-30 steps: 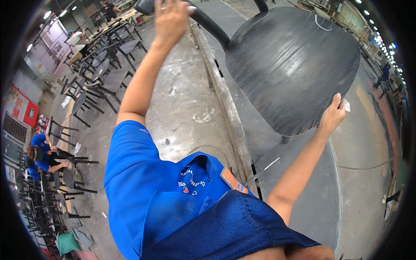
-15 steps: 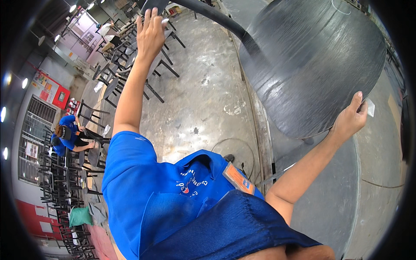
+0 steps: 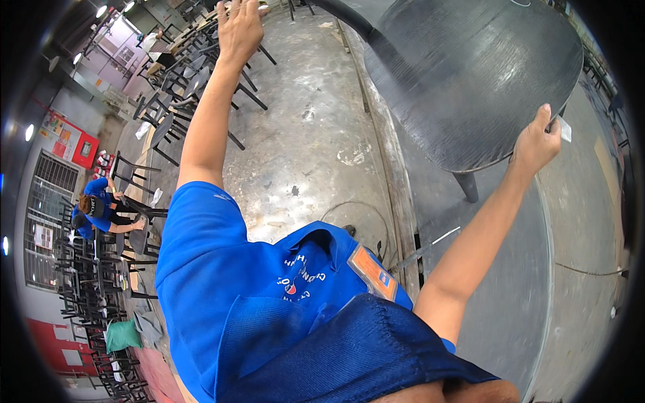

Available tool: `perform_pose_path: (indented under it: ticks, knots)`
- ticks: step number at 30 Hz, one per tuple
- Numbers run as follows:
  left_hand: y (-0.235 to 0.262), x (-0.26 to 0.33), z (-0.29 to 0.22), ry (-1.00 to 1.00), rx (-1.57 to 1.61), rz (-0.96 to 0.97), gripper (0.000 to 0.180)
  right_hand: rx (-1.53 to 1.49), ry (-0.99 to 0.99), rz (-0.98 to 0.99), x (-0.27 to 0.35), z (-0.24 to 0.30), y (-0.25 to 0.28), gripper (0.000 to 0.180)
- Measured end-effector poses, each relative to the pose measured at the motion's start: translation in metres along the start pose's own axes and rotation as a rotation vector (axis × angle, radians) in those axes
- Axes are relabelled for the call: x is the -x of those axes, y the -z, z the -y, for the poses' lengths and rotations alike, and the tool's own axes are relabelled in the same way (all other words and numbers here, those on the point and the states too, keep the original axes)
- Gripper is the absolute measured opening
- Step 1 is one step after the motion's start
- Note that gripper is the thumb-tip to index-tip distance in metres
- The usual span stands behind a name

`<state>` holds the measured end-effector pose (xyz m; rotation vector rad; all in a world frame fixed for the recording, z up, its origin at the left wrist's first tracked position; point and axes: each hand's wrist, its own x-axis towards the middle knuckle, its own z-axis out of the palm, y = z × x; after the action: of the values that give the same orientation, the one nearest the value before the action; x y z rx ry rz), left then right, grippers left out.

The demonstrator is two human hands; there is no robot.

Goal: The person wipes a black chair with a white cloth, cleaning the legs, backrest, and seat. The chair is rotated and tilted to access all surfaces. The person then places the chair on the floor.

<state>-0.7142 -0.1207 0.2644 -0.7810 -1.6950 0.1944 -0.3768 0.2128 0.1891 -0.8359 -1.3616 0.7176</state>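
A black chair fills the upper right, its broad wood-grained seat [image 3: 477, 80] tilted toward me and one leg [image 3: 465, 187] showing below the near edge. From the seat's left side a dark curved bar runs out past the top edge. My right hand [image 3: 536, 146] is closed on the seat's near right rim, thumb uppermost, with a white scrap [image 3: 566, 129] poking out beside it. Far up to the left, my left hand [image 3: 240, 33] reaches to the chair's other end; its fingertips are cut off by the top edge, and a small white bit shows by the thumb.
Below the chair lies a grey raised surface [image 3: 497, 289] with a long edge along its left. A thin cable [image 3: 384, 225] loops on the concrete floor. Black chairs [image 3: 164, 124] line the left, with stacked ones [image 3: 87, 275] nearer. A person in blue [image 3: 101, 205] bends over a chair there.
The chair and both my hands have shifted upward in view, the seat also slightly left. More of the leg shows under the seat, and the chair part under my left hand has left the picture.
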Motion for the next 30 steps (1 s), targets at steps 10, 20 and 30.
perform_pose_path:
  ticks: [10,20,30]
  knots:
    - [-0.003,0.047,0.011,0.251,0.169,0.245,0.026,-0.026,-0.043,0.01,-0.018,-0.014,-0.011,0.037]
    - [0.008,0.021,0.0,0.086,0.22,-0.068,0.031,-0.017,-0.034,0.022,-0.016,-0.016,-0.016,0.034]
    - [-0.028,-0.094,-0.014,0.207,0.262,0.226,0.031,-0.049,-0.044,0.009,-0.015,-0.017,-0.025,0.036]
